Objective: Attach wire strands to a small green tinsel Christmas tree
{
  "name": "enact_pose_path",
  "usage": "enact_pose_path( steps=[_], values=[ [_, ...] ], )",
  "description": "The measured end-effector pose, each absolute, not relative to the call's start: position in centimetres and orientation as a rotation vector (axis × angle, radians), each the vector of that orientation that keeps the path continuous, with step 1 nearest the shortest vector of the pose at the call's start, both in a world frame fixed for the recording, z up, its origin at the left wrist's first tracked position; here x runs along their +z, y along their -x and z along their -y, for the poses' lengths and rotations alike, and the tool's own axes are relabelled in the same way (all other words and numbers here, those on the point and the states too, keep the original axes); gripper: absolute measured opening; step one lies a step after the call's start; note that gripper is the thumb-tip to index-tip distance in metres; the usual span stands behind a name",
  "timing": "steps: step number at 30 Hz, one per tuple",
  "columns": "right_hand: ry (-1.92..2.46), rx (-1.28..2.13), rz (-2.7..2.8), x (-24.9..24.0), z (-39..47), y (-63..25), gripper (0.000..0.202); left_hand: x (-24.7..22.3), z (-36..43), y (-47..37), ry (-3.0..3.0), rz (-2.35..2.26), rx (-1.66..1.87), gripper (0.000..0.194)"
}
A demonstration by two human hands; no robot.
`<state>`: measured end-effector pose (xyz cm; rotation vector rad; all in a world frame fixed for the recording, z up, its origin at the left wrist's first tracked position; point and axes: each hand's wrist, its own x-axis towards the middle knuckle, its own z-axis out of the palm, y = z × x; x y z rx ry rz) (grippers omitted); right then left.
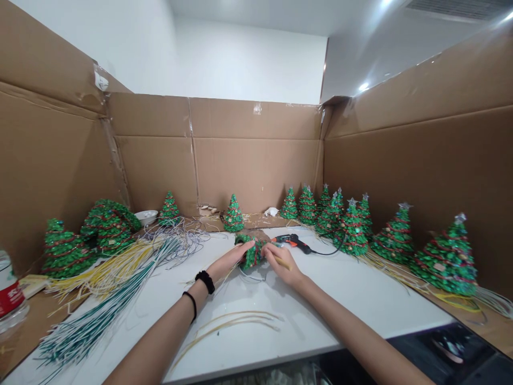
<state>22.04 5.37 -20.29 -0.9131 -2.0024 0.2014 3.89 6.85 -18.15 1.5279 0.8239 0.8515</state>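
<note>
My left hand [234, 255] is closed around a small green tinsel Christmas tree [252, 256], which lies tilted over the white tabletop. My right hand [282, 264] grips a thin wooden stick [281, 261], its tip close to the tree; whether they touch I cannot tell. A thin pale strand [252, 276] hangs below the tree. Just beyond my right hand lies a black and orange glue gun [294, 242] with its cord running right. Several loose tan strands [232, 321] lie on the table nearer to me.
Bundles of yellow strands [108, 267] and green strands [108, 307] spread across the left. Finished-looking trees [355, 230] with stars line the right; another tree [233, 214] stands at the back. A white bowl [146, 217] and a bottle [10, 294] are leftward. Cardboard walls [256, 166] enclose the table.
</note>
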Motion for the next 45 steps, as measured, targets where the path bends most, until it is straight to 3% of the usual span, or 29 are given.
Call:
enact_pose_path(
  steps=[45],
  values=[
    [0.951, 0.196, 2.023, -20.08, -5.23, -21.99, 0.031, -17.85, -6.47, -4.05, -1.518, -0.795, 0.870, 0.043]
  ],
)
